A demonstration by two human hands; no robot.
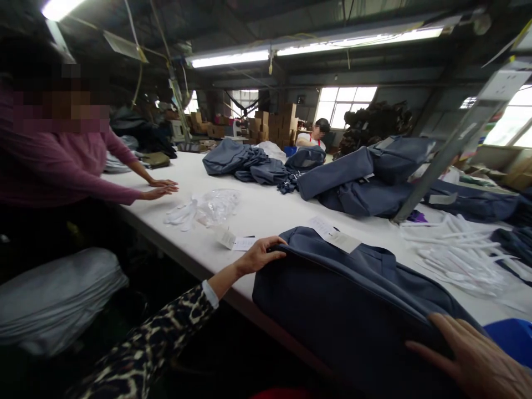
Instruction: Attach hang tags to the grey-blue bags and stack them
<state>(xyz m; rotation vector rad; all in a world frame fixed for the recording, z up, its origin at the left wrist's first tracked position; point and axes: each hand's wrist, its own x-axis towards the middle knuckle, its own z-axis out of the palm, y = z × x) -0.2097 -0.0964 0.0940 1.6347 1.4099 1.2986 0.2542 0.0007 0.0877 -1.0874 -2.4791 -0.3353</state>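
A dark blue fabric bag (341, 305) lies at the table's near edge, its side facing me and hanging past the edge. My left hand (261, 256) pinches its upper left corner between thumb and fingers. At the other end, my right hand (474, 349) grips the upper edge, with the thumb on the near side and the fingers over the top. White paper tags (334, 235) rest on top of the bag. Other tags (235, 240) lie on the table just beyond my left hand.
More dark blue bags (336, 172) are heaped across the white table (199, 183). Clear plastic (218, 206) lies left of centre, near a co-worker's hands (160, 188). White strips (461, 255) spread at right, beside a slanted metal post (440, 155). Another person (313, 136) is behind the heap.
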